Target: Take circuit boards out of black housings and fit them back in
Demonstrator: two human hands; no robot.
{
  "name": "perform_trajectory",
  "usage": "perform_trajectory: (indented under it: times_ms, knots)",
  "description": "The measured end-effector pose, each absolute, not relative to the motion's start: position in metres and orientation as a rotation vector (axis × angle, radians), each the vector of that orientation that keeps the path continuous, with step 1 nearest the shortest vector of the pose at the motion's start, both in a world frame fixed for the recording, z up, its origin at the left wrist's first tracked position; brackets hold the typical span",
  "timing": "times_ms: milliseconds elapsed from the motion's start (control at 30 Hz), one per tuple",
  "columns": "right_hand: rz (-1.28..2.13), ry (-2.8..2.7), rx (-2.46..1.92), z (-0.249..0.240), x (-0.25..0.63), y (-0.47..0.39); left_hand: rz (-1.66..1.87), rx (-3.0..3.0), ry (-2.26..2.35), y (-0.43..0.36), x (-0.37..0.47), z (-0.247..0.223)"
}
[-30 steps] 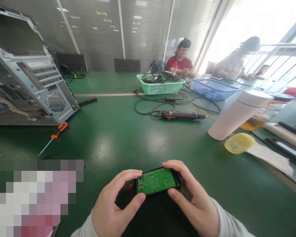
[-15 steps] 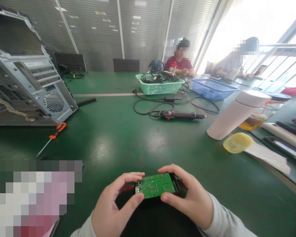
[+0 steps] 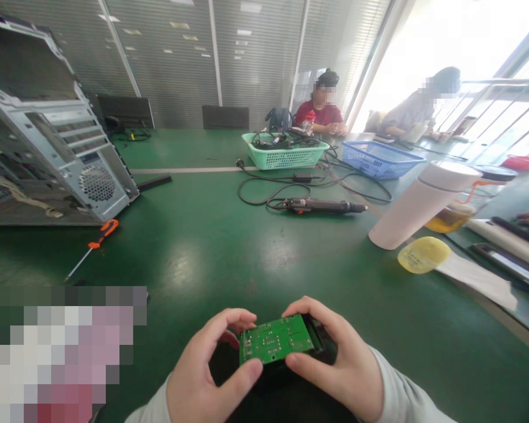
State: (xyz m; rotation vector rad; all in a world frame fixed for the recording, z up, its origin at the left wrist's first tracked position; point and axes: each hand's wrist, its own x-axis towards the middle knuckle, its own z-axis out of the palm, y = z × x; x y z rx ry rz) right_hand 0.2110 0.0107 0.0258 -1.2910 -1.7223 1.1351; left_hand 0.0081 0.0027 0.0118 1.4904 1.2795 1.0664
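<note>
A green circuit board (image 3: 275, 339) with solder points faces up between my hands near the table's front edge. A dark part shows along its right end and below it; what that is I cannot make out. My left hand (image 3: 216, 364) grips the board's left end, thumb at the near edge and fingers at the far edge. On the other side, my right hand (image 3: 335, 352) holds the right end, its thumb on the near corner and its fingers curled over the far side. The lower fingers of both hands are hidden.
An open computer case (image 3: 70, 135) stands at left, with an orange-handled screwdriver (image 3: 101, 235) before it. Ahead lies a corded electric screwdriver (image 3: 324, 205). Beyond are a green basket (image 3: 286, 157) of cables and a blue basket (image 3: 381, 160). A pink bottle (image 3: 417, 205) stands right; two people sit behind.
The board has tilted slightly, its face turning more toward me and its near edge dropping a little. Both hands keep hold of it.
</note>
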Motion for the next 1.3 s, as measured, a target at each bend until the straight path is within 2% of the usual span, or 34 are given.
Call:
perform_trajectory:
  times_ms: [200, 433, 700, 967, 1033, 1133, 1200, 1300]
  knots:
    - [1.148, -1.73, -1.265, 0.024, 0.21, 0.007, 1.008, 1.67, 1.291, 0.001, 0.012, 0.019]
    - [1.343, -1.651, -1.158, 0.012, 0.213, 0.01, 0.979, 1.237, 1.24, 0.012, 0.003, 0.005]
    - [1.202, -1.68, -1.3, 0.006, 0.219, 0.018, 0.976, 0.548, 0.882, 0.018, 0.003, 0.008]
    - [1.064, -1.513, -1.477, -0.003, 0.228, 0.029, 0.95, 0.461, 0.822, 0.024, -0.009, 0.004]
    - [1.182, -1.369, -1.506, -0.003, 0.23, 0.032, 0.941, 0.463, 0.809, 0.025, -0.012, 0.002]
    - [1.715, -1.086, -1.439, -0.001, 0.231, 0.035, 0.943, 0.434, 0.806, 0.026, -0.013, 0.002]
    - [2.043, -0.943, -1.258, 0.002, 0.23, 0.035, 0.95, 0.407, 0.817, 0.025, -0.011, 0.004]
    - [2.264, -0.827, -0.976, 0.005, 0.227, 0.034, 0.965, 0.334, 0.81, 0.025, -0.007, 0.008]
